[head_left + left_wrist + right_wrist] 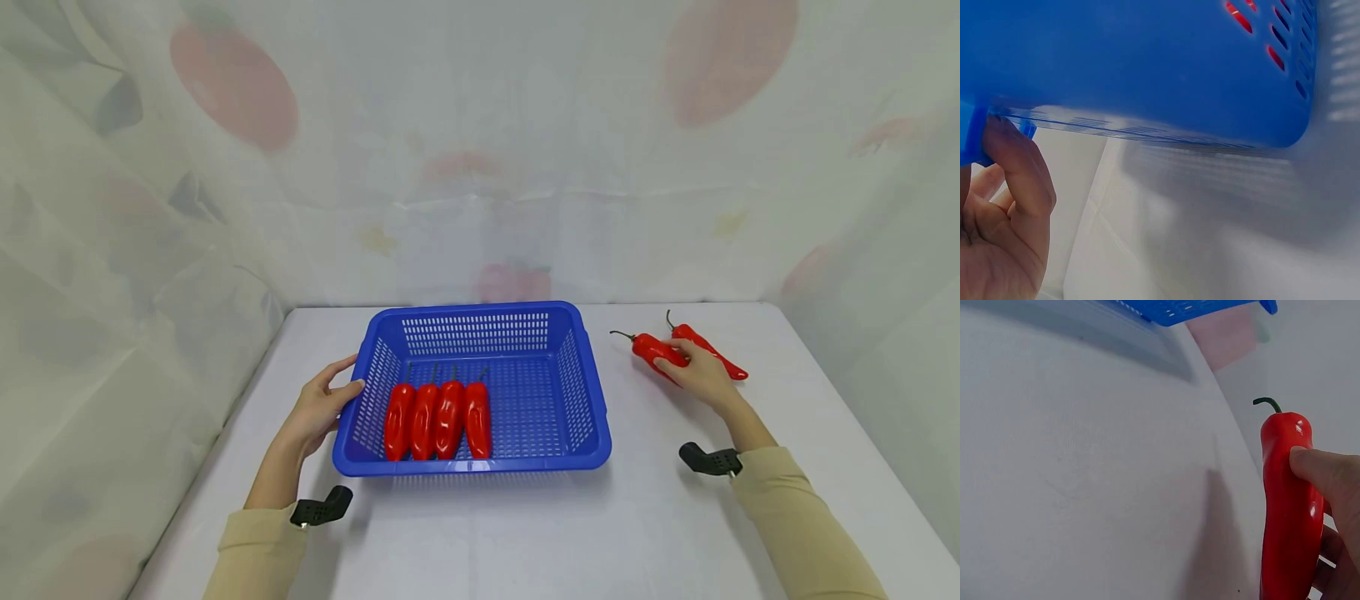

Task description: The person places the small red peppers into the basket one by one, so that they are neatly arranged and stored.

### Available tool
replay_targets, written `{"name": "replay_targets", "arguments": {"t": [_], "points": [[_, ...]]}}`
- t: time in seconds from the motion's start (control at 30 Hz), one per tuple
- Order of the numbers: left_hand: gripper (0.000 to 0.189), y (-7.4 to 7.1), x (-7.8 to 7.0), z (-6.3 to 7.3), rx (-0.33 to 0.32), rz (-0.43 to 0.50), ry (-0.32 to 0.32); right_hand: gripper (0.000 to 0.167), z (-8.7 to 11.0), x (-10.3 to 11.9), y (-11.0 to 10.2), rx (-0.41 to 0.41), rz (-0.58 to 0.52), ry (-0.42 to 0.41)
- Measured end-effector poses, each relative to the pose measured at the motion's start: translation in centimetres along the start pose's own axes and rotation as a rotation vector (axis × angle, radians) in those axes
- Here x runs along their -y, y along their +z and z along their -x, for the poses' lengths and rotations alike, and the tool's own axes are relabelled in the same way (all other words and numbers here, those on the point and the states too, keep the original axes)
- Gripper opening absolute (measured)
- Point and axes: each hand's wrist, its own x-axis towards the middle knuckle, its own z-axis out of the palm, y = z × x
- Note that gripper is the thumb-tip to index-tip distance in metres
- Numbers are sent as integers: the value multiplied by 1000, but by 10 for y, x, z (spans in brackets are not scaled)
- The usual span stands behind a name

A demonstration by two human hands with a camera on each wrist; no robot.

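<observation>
My left hand (318,408) grips the left rim of a blue plastic basket (468,466), thumb on top and fingers curled under the edge in the left wrist view. Inside, several red chili peppers (449,419) lie side by side in the left half, stems pointing to the back. To the right of the basket, my right hand (699,372) holds a red chili pepper (1291,506), its green stem pointing left in the head view. In the right wrist view the thumb presses its side, with a shadow on the table beside it. Another red chili pepper (720,357) lies just behind that hand.
Everything stands on a white-covered table (480,542). Pale printed sheeting (480,233) rises along the back and both sides. A black wrist device (322,507) sits on my left wrist and another black wrist device (711,459) on my right.
</observation>
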Motion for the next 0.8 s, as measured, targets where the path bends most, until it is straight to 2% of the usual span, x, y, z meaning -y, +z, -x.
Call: {"name": "replay_targets", "arguments": {"t": [0.37,0.8], "points": [[63,-1,0,2,7,9,3,62,2,23,-7,-43,-28,-27],[65,-1,-1,0,9,6,1,62,3,48,-17,-49,-50,-57]]}}
